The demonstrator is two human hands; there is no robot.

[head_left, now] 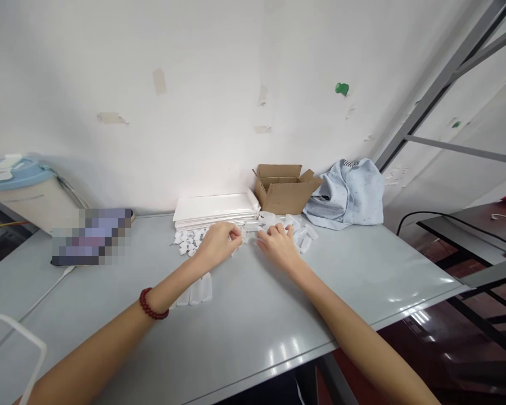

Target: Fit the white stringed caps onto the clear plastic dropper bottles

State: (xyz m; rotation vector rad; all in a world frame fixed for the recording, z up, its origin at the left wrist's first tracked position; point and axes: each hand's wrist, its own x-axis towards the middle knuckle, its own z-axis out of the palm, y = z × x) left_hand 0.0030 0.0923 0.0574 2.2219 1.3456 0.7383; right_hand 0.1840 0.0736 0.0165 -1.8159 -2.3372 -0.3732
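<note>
My left hand, a dark red bead bracelet on its wrist, is closed with thumb and fingertips together above small white parts; whatever sits in the pinch is too small to name. To its left lie small curved white plastic pieces. My right hand reaches palm down with bent, parted fingers at the edge of a heap of translucent white plastic pieces. Whether its fingertips grip one is hidden. Several long translucent pieces lie side by side near my left forearm.
Behind the parts are stacked white flat packs, an open cardboard box and a light blue cloth bag. A pixelated device with a white cable lies left on the grey table. A blue-lidded bin stands beyond it.
</note>
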